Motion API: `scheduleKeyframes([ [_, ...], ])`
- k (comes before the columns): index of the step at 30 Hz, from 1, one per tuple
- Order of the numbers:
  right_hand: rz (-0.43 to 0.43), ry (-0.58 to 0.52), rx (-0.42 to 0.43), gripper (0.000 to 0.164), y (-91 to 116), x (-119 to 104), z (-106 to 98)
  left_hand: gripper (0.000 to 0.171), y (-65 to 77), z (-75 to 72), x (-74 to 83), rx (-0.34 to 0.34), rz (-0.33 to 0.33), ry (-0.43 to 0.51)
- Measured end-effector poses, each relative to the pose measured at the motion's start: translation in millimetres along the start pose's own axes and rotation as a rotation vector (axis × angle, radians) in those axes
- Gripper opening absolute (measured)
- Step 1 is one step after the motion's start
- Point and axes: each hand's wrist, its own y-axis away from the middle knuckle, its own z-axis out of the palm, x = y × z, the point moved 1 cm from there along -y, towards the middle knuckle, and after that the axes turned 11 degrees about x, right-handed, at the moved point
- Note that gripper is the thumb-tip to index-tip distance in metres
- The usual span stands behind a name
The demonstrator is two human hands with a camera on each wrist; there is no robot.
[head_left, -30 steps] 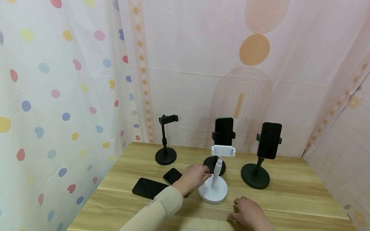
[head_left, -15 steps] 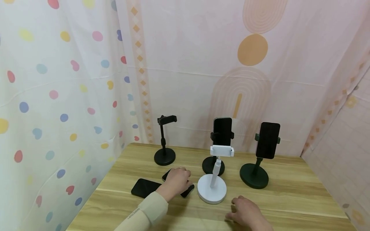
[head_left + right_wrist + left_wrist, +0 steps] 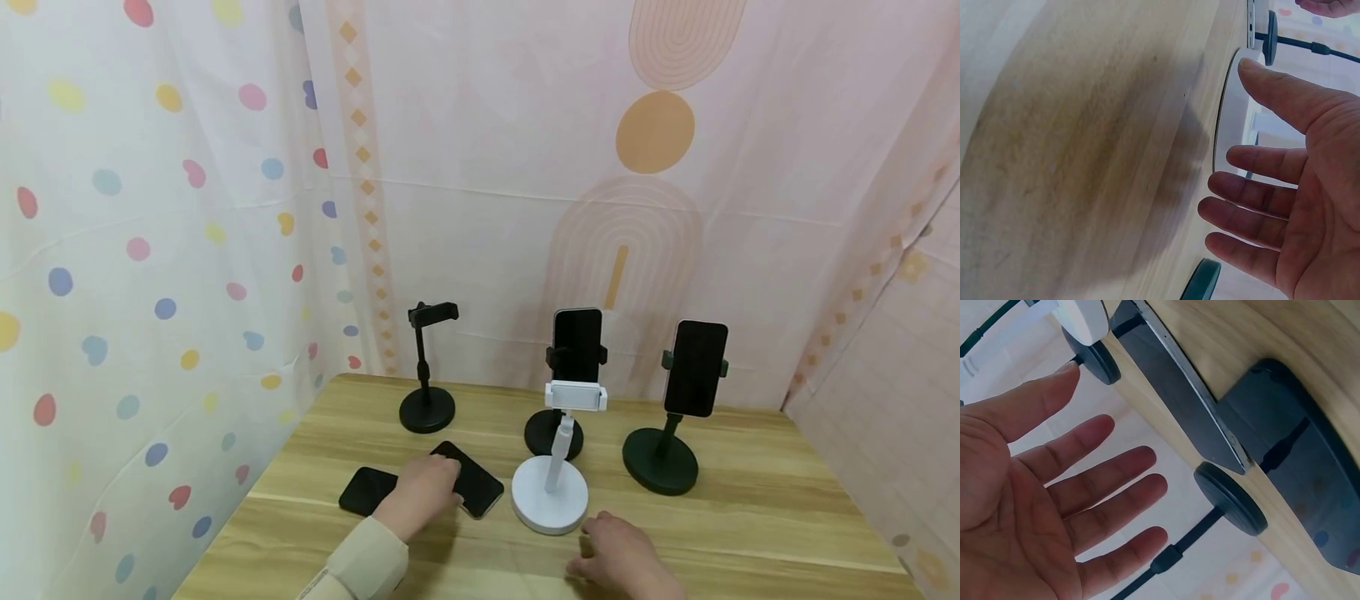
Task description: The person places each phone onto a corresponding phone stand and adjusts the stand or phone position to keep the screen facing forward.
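Observation:
Two dark phones lie flat on the table. My left hand [image 3: 422, 493] hovers over them, and in the left wrist view its fingers spread with nothing in them. The right phone [image 3: 480, 487] shows past my fingertips; the left phone [image 3: 366, 490] is partly covered by the hand. In the left wrist view the two phones seem to touch or overlap. To their right stands a white phone stand [image 3: 551, 498] with a bare clamp. Just in front of its round base is my right hand [image 3: 617, 553], fingers relaxed and holding nothing, apart from the stand.
At the back left stands a black phone stand [image 3: 427, 410] with a bare clamp. Behind the white stand, another black stand [image 3: 536, 432] carries a phone [image 3: 576, 337]. A green stand [image 3: 660, 462] at right holds a phone [image 3: 697, 367]. Patterned curtains [image 3: 480, 250] border the wooden table [image 3: 750, 517].
My left hand has drawn back leftward from beside the white stand to above the phones, uncovering more of the right phone. My right hand has shifted slightly left.

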Motion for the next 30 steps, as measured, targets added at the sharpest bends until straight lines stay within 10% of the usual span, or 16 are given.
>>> scheduleKeyframes([
  [30,-0.272,0.225,0.241,0.046,-32.0,-65.7,22.8,0.027,39.9,-2.9,-43.0,-0.037,-0.160,0.034],
])
